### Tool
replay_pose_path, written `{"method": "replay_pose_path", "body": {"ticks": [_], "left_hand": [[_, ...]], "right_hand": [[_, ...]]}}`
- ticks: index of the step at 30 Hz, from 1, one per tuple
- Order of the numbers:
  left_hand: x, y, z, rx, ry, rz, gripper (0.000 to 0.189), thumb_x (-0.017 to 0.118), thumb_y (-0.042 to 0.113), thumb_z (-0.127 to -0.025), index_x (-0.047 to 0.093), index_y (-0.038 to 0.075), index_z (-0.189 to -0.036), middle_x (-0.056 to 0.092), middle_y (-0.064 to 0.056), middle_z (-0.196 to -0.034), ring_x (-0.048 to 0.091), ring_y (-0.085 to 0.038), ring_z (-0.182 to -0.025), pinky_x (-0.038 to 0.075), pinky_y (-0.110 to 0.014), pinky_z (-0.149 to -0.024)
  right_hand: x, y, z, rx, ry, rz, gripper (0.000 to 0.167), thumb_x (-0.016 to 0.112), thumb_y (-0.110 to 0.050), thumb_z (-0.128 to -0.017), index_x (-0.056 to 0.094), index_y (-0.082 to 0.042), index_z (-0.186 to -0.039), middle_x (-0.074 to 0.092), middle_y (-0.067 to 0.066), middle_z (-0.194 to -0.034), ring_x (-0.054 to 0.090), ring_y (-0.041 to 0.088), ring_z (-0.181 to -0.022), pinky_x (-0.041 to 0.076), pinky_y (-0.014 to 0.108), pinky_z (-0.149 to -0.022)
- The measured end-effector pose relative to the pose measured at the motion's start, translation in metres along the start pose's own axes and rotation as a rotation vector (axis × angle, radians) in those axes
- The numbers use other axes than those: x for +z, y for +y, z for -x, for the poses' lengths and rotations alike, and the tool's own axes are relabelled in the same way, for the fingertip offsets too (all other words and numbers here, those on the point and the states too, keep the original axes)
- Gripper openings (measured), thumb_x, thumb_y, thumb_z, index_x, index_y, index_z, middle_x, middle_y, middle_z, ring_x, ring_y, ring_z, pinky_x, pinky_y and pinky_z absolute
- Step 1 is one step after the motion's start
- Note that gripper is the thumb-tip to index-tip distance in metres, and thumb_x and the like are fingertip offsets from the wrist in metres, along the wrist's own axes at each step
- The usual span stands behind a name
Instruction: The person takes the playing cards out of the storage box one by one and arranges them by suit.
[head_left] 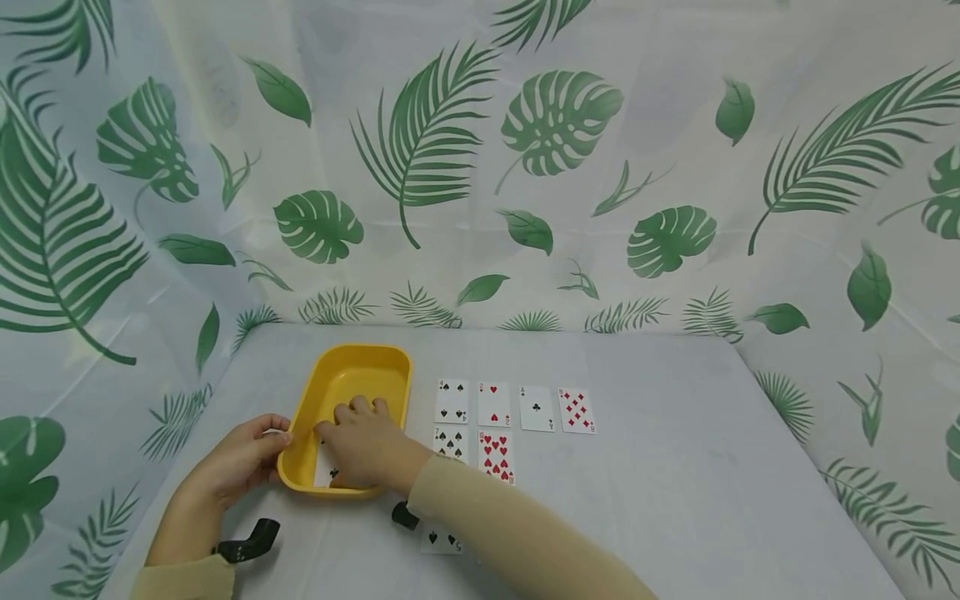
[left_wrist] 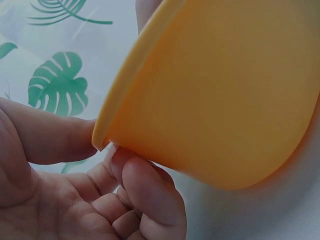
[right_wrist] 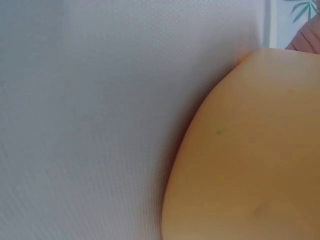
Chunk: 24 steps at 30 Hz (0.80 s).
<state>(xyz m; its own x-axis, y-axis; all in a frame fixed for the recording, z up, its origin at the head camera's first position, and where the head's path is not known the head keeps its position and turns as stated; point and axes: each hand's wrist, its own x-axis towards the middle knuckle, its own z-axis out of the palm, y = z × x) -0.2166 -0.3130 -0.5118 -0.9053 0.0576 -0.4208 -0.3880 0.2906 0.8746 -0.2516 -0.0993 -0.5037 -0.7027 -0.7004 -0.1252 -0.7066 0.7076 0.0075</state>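
My left hand (head_left: 242, 454) pinches the near left rim of a yellow plastic tray (head_left: 296, 471) between thumb and fingers. In the left wrist view, the thumb (left_wrist: 55, 135) presses the rim from one side, with bent fingers under it on the other. My right hand (head_left: 367, 442) reaches down inside the tray with bent fingers, over a white playing card (head_left: 324, 468) showing a club mark. The hand covers much of that card; I cannot tell whether the fingers grip it. The right wrist view shows mostly the tray's outer wall (right_wrist: 245, 150).
Face-up playing cards lie in rows right of the tray, among them an ace of clubs (head_left: 537, 408), a two of hearts (head_left: 494, 404) and a diamond card (head_left: 577, 411). My right sleeve (head_left: 510, 525) passes over a spade card (head_left: 441, 540). Leaf-patterned cloth walls surround the white table.
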Motion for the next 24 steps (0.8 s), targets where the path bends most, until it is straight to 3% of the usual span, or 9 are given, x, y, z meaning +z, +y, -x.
{"method": "replay_pose_path", "body": {"ticks": [9,17,24], "left_hand": [[0.0,0.001,0.001,0.002,-0.016,0.007,0.032,0.053,0.019,-0.111,0.046,-0.003,-0.133,0.067,-0.006,-0.096,0.062,-0.021,-0.081,0.058,-0.033,-0.071],[-0.001,0.001,0.001,0.024,-0.031,0.016,0.031,0.051,0.018,-0.111,0.046,-0.003,-0.134,0.066,-0.008,-0.1,0.061,-0.022,-0.083,0.057,-0.033,-0.072],[-0.001,0.001,0.001,0.007,-0.018,0.024,0.03,0.052,0.018,-0.111,0.047,-0.002,-0.132,0.065,-0.007,-0.099,0.06,-0.022,-0.082,0.057,-0.033,-0.071]], "right_hand": [[0.007,0.005,-0.004,0.014,0.038,-0.049,0.076,0.079,-0.066,-0.087,0.051,-0.041,-0.153,0.057,-0.009,-0.137,0.046,0.02,-0.133,0.037,0.051,-0.118],[-0.002,0.011,-0.002,0.016,0.06,-0.142,0.078,0.075,-0.066,-0.089,0.048,-0.038,-0.157,0.054,-0.005,-0.132,0.05,0.019,-0.115,0.051,0.043,-0.103],[-0.007,0.016,0.002,0.01,0.084,-0.12,0.08,0.074,-0.066,-0.09,0.046,-0.039,-0.16,0.054,-0.007,-0.138,0.049,0.019,-0.122,0.046,0.048,-0.109]]}}
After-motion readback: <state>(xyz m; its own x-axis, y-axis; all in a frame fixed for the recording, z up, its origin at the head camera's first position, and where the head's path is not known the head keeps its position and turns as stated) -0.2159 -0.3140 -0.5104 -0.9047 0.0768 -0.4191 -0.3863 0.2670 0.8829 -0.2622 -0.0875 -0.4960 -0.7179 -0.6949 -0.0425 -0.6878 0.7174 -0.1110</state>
